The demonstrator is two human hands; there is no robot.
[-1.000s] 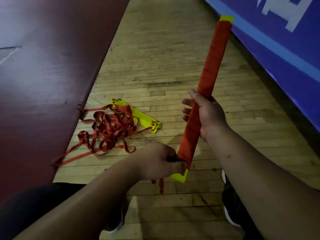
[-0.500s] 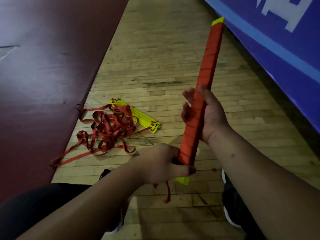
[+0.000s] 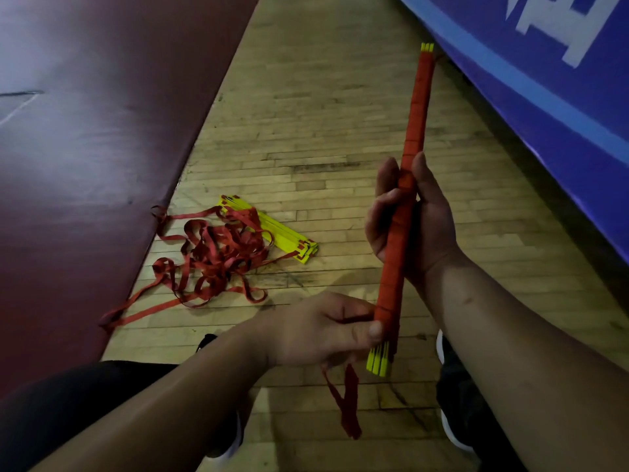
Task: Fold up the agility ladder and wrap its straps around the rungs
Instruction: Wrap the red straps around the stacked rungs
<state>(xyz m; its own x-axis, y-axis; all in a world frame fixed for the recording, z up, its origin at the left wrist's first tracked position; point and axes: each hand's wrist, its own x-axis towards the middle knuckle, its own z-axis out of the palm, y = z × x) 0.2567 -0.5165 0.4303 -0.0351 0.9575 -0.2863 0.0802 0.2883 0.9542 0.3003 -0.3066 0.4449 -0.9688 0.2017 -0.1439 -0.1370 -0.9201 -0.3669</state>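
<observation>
Turned about its long axis since a second ago, the wrapped bundle (image 3: 413,131) of ladder rungs now shows its narrow edge where its broad red face showed before. It also stands steeper, its far tip drawn in toward the middle of the view. At both ends the yellow rung tips (image 3: 377,361) now read as several thin stacked edges rather than one flat patch.

The right hand (image 3: 429,233) holds the bundle around its middle. Its fingers curl over from the left and its thumb lies along the right side. The left hand (image 3: 316,332) grips the near end just above the yellow tips, thumb pressed against the red wrapping. The bundle runs from that hand up and away to the far right, ending near the blue wall padding (image 3: 544,97). A loose strap tail (image 3: 350,410) hangs below the left hand, longer than it hung before.

On the wooden floor (image 3: 340,114) to the left, a second stack of yellow rungs (image 3: 286,238) lies flat, unmoved. Its red straps (image 3: 218,257) are piled in a tangle beside it and reach the edge of the maroon mat (image 3: 102,131). Dark shoes with white soles show near both forearms.
</observation>
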